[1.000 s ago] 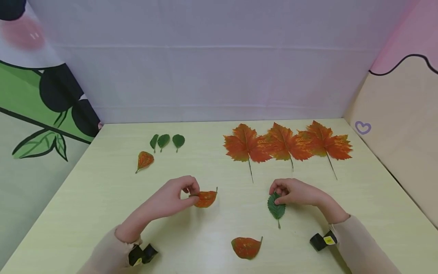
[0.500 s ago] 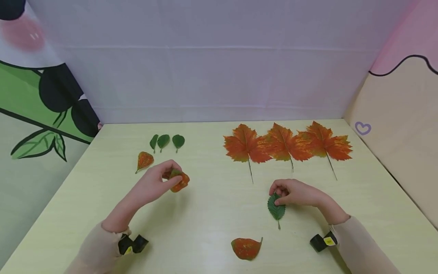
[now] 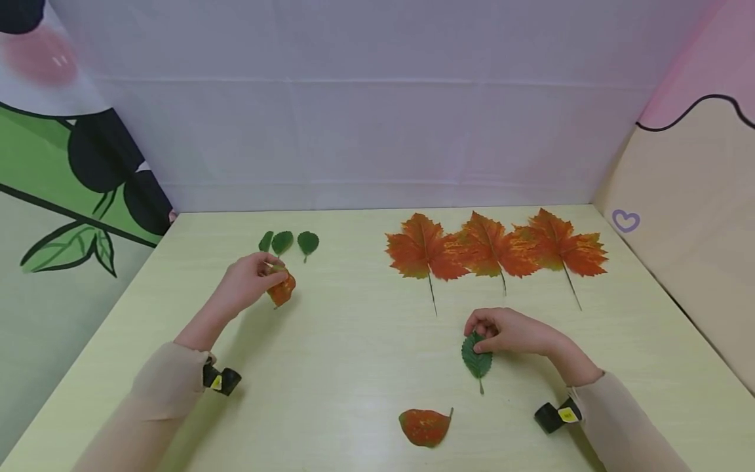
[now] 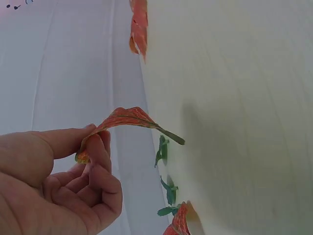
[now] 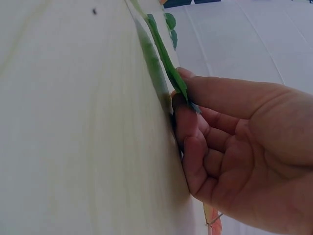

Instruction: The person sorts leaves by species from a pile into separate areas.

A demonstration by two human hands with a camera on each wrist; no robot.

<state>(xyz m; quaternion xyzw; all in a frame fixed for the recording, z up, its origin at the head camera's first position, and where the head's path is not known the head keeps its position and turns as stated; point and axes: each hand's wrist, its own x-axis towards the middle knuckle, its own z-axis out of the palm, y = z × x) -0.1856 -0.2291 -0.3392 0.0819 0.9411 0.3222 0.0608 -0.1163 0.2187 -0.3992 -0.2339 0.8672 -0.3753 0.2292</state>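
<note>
The right hand [image 5: 234, 147] pinches the tip of a green serrated leaf [image 5: 164, 61] between thumb and curled fingers [image 5: 188, 127], knuckles resting against the pale table [image 5: 73, 127]. Two small green leaves [image 5: 170, 27] lie farther along the table edge.

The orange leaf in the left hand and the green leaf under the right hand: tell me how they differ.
The orange leaf is rounded and orange-red; the green leaf is narrower, dark green and saw-edged. The left hand pinches the orange leaf, arched, clear of the table; the right hand pinches the green leaf's upper end while the rest lies flat on the table. Both are small single leaves with short stems.
</note>
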